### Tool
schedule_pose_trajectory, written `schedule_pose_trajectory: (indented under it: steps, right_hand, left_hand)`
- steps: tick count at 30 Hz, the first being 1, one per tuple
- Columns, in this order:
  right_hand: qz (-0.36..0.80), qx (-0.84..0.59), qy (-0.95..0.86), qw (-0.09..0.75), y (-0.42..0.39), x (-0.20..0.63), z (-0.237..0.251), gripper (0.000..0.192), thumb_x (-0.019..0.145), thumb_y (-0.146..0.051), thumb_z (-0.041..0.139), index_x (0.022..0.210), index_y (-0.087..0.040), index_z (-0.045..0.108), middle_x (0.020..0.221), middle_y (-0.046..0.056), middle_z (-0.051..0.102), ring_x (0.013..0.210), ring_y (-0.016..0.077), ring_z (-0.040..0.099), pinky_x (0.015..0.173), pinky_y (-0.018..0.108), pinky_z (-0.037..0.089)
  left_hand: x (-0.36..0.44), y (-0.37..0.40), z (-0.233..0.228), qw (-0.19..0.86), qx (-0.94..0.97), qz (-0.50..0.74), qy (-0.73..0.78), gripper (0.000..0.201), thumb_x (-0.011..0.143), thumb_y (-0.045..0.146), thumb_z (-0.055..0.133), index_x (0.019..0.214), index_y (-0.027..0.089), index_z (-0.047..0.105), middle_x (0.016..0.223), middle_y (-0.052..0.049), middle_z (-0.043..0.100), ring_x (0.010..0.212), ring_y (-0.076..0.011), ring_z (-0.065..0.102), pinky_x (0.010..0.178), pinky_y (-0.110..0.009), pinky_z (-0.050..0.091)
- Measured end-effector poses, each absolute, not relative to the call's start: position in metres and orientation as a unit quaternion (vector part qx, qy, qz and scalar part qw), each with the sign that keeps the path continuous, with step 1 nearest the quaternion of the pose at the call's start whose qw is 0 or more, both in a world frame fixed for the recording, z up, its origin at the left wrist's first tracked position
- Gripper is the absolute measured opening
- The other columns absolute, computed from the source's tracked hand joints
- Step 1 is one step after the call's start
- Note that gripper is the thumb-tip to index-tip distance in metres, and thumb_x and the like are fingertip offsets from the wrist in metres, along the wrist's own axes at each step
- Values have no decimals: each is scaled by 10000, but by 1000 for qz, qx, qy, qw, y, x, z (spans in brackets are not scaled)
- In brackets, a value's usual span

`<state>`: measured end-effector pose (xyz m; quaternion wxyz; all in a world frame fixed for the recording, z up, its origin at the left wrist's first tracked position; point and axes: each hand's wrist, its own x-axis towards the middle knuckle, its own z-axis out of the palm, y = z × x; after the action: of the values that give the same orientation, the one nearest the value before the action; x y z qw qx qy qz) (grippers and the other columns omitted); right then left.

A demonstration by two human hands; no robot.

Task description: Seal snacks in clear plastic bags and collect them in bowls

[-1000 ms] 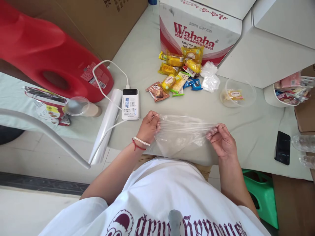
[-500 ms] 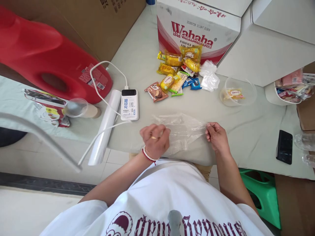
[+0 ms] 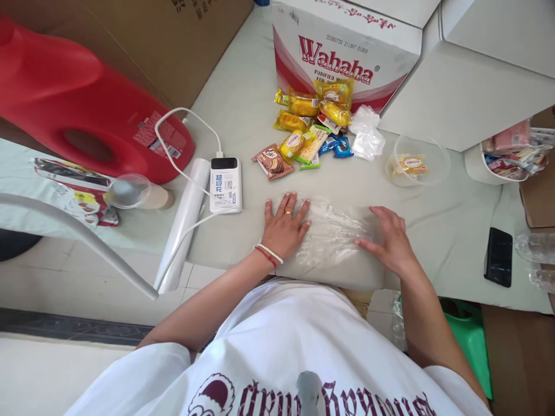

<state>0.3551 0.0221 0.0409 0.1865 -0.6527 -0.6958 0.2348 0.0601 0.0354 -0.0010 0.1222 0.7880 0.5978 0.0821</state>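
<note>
While the left hand (image 3: 284, 234) splays on clear plastic (image 3: 332, 231), the right hand (image 3: 395, 245) — unclenched — arches at its edge.

Clear plastic (image 3: 332, 228) partly covered; red jug (image 3: 125, 107) cut off.

Clear plastic (image 3: 329, 234), stretched taut a second ago, now lies slack beneath a splayed left hand (image 3: 284, 230); the right hand (image 3: 393, 241) has opened, apparently releasing its edge.

A person's left hand (image 3: 284, 231) lies spread on crumpled clear plastic (image 3: 333, 231) atop a covered table (image 3: 451, 237), the right hand (image 3: 388, 240) curved, fingers parted, at its opposite edge; wrapped snacks (image 3: 314, 144) sit heaped before a Wahaha carton (image 3: 347, 58).
</note>
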Motion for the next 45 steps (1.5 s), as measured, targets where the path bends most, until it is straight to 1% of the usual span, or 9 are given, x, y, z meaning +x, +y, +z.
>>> schedule_pose_trajectory:
  steps: [3,6,9,16,21,27,33,40,45]
  right_hand:
    - [301,-611,-701,211,49,336,34,476,803,-605,725,1113,-245,745,1211,108,684,1178,303,568,1029,464,473]
    - [396,-648,-574,307,79,332,24,361,821,-565,680,831,-205,712,810,37,667,768,183,589,763,337,507]
    - [421,-682,-461,381,97,348,22,331,786,-522,710,770,-196,656,691,-8,583,609,124,477,573,261,410]
    - [116,-729,-566,367,64,347,56,300,913,-432,623,1125,-226,667,1185,98,652,867,191,616,808,364,539]
    - [167,-542,-796,212,22,306,50,319,1015,-353,520,1276,-265,681,1413,116,620,1309,306,547,1124,528,458]
    - [220,-543,-803,114,-8,354,19,461,1023,-394,526,1457,-253,591,1612,107,456,1477,320,431,1191,579,411]
    - [287,-627,-703,176,54,356,62,323,985,-488,556,1128,-281,758,1121,81,758,961,252,706,869,424,579]
    - [256,-686,-646,216,220,230,44,428,914,-462,633,588,-187,591,618,43,574,715,197,583,702,299,444]
    - [310,-730,-558,246,257,200,29,265,843,-366,700,685,-181,597,628,6,538,640,154,511,656,285,419]
  left_hand:
    - [62,34,-1,124,781,69,609,601,1046,467,379,1616,278,350,1713,-169,254,1596,-336,225,1212,-749,71]
    - [62,36,-3,122,767,72,626,634,1047,475,360,1625,216,327,1713,-176,244,1598,-331,219,1220,-750,50]
    - [61,38,-5,125,747,95,646,664,1048,474,336,1623,143,314,1700,-196,267,1594,-334,235,1238,-731,57]
    - [60,31,5,101,720,191,659,591,1017,429,456,1542,158,483,1685,-204,313,1601,-387,182,1252,-666,158]
    - [54,32,7,71,780,190,592,461,1021,359,481,1472,322,570,1641,-90,441,1599,-321,232,1277,-650,43]
    - [38,49,-3,123,787,102,596,582,1043,469,405,1588,264,409,1693,-149,311,1588,-352,248,1212,-772,19]
    - [45,26,1,129,800,82,580,611,1043,477,401,1591,208,408,1704,-170,265,1592,-344,244,1239,-732,86]
    - [46,11,0,129,815,90,558,585,1051,445,392,1598,238,401,1671,-148,359,1572,-325,305,1272,-671,123]
    - [45,12,0,124,814,91,561,576,1059,458,362,1587,234,421,1671,-141,363,1574,-316,300,1269,-668,134]
